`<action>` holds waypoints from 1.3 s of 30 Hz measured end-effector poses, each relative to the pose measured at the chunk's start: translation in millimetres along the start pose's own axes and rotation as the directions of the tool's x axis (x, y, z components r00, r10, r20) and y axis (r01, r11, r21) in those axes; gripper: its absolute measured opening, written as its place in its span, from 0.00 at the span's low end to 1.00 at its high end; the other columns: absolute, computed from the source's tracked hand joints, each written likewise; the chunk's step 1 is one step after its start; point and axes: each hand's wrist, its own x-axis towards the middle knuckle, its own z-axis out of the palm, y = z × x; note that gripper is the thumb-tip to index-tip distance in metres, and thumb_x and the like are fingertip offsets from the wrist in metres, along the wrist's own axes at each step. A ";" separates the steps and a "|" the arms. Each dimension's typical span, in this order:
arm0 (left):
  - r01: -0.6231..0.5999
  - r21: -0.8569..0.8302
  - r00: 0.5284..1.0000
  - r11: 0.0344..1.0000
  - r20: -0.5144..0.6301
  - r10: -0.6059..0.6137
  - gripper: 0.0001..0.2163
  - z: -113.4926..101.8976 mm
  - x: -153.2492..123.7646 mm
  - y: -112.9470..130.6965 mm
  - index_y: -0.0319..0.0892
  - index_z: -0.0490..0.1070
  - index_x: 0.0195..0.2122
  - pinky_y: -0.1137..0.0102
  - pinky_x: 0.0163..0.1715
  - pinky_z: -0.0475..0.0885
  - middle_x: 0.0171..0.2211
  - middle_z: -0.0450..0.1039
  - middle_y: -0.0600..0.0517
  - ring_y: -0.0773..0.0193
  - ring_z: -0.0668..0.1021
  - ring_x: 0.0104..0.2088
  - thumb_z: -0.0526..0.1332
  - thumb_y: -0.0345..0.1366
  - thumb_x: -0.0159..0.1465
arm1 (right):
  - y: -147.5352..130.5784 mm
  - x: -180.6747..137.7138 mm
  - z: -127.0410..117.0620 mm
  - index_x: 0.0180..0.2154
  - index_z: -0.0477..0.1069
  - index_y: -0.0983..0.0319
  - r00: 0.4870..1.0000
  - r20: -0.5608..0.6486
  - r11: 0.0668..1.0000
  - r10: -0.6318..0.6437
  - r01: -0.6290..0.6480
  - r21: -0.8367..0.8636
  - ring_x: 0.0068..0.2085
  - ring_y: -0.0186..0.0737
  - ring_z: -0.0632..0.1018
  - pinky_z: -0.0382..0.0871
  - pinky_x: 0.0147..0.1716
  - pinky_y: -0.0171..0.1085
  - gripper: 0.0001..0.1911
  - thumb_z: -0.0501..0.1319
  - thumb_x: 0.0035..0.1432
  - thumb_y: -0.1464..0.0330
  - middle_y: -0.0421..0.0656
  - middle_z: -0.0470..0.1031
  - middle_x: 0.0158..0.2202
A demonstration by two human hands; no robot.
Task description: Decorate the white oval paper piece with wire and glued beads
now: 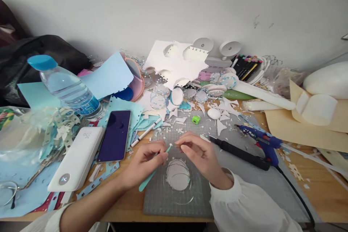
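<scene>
My left hand [150, 159] is closed around teal tweezers [146, 183], whose tip points up and right with a tiny white piece [171, 145] at its end. Just right of that tip, my right hand [199, 154] has its thumb and fingers bent close together. Anything between them is too small to make out. Below both hands a round white disc [178, 175] with small beads or bits along its rim lies on the grey cutting mat [174, 206]. Thin clear or wire strands curve over and around it.
Left stand a phone [114, 136], a white power bank [76, 159] and a tilted water bottle [70, 87]. On the right lie a black-handled knife [239, 154] and a blue glue gun [261, 139] with its cable. Paper scraps, decorated discs [159, 99] and a green block [195, 119] sit behind.
</scene>
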 end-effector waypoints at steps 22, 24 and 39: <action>-0.138 0.086 0.982 0.987 0.145 0.124 0.14 5.5 -1.1 -11.7 0.41 0.58 0.23 0.71 0.32 0.61 0.25 0.61 0.54 0.65 0.66 0.30 0.55 0.31 0.67 | -7.8 -7.6 1.0 0.26 0.71 0.61 0.956 0.111 0.948 0.273 -0.287 0.139 0.28 0.33 0.70 0.65 0.27 0.33 0.06 0.62 0.55 0.70 0.38 0.69 0.25; -0.145 0.081 0.979 0.986 0.153 0.132 0.14 5.6 -1.1 -12.0 0.41 0.58 0.23 0.71 0.32 0.61 0.25 0.60 0.54 0.66 0.65 0.30 0.55 0.31 0.67 | -7.6 -7.8 0.5 0.26 0.71 0.61 0.956 0.113 0.948 0.270 -0.285 0.145 0.28 0.33 0.70 0.65 0.28 0.33 0.06 0.62 0.55 0.70 0.38 0.69 0.25; -0.180 0.115 0.975 0.977 0.150 0.162 0.13 5.7 -0.5 -11.4 0.41 0.58 0.23 0.72 0.31 0.60 0.24 0.60 0.55 0.66 0.65 0.29 0.55 0.29 0.65 | -8.8 -8.4 2.2 0.29 0.70 0.61 0.899 0.161 0.877 0.408 -0.435 0.204 0.28 0.31 0.69 0.64 0.28 0.32 0.03 0.62 0.54 0.69 0.37 0.68 0.26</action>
